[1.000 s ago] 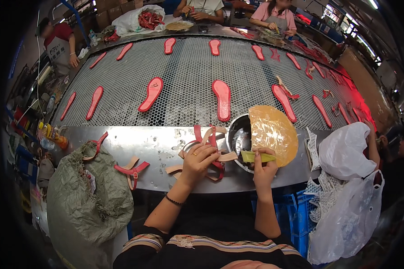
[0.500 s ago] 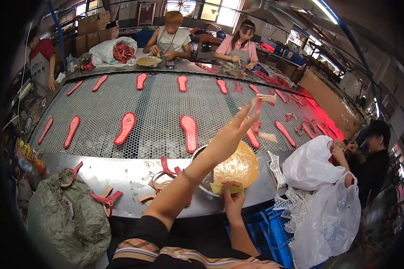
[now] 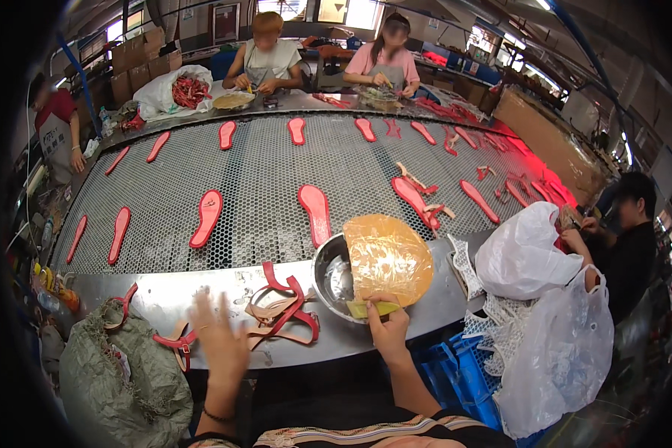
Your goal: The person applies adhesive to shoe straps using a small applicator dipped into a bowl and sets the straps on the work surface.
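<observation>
My left hand [image 3: 220,340] hangs over the table's front edge, fingers spread and smeared by motion, with nothing in it. Close to its right lie several red and tan sandal straps [image 3: 300,302]; another red strap [image 3: 179,341] is just left of it. My right hand [image 3: 390,334] grips a flat yellow-green tool [image 3: 373,308], its exact kind unclear, at the near rim of a metal bowl [image 3: 328,257]. A round tan lid-like sheet [image 3: 390,257], wrapped in shiny film, covers the bowl's right part. Beyond it, straps [image 3: 414,179] rest against a red shoe sole [image 3: 411,196] on the mesh.
The mesh conveyor [image 3: 257,179] carries two rows of red soles. A green sack [image 3: 123,381] stands at left. White plastic bags [image 3: 556,358], white lattice pieces [image 3: 493,328] and a blue crate [image 3: 467,381] are at right. Several people work around the table.
My left hand has drawn back from over the mesh to the front left, letting go of the straps, which now lie by the sole. My right hand stays at the bowl.
</observation>
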`<state>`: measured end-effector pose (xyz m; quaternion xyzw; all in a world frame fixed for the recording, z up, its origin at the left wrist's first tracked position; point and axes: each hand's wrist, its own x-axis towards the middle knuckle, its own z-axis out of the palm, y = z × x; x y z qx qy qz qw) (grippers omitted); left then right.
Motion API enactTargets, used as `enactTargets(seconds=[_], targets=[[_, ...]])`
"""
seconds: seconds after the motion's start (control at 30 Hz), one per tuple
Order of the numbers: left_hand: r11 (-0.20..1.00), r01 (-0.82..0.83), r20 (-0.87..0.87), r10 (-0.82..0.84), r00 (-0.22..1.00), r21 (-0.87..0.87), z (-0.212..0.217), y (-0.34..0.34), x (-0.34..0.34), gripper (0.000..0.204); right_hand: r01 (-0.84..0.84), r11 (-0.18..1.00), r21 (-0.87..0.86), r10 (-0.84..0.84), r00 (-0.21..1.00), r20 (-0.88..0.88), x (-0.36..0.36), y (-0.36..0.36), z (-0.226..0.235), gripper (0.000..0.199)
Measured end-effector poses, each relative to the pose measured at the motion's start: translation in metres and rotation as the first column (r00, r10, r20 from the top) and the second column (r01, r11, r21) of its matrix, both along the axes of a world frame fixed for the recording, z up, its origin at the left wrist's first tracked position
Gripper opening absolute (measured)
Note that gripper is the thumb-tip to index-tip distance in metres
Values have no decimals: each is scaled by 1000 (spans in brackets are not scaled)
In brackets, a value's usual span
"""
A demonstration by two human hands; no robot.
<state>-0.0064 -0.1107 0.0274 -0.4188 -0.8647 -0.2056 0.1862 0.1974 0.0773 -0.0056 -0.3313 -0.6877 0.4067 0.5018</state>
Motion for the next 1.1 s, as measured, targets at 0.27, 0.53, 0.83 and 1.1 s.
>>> enactTargets(seconds=[0.27,0.53,0.83,1.1], targets=[[999,53,51,-54,997,11,-62,-59,-41,16,9,994,112,-33,975,218,-12,15,-11,7],[965,165,151,-198,969,204,-69,-42,-49,8,-110,994,-15,109,991,-73,-12,10,-8,8],[659,658,53,-720,692,364,-7,-8,-2,34,-120,982,-145,98,984,-146,-8,6,-5,10],[917,168,64,-204,977,363,-27,-15,-17,45,-126,989,-72,115,984,-138,-10,8,-3,9]])
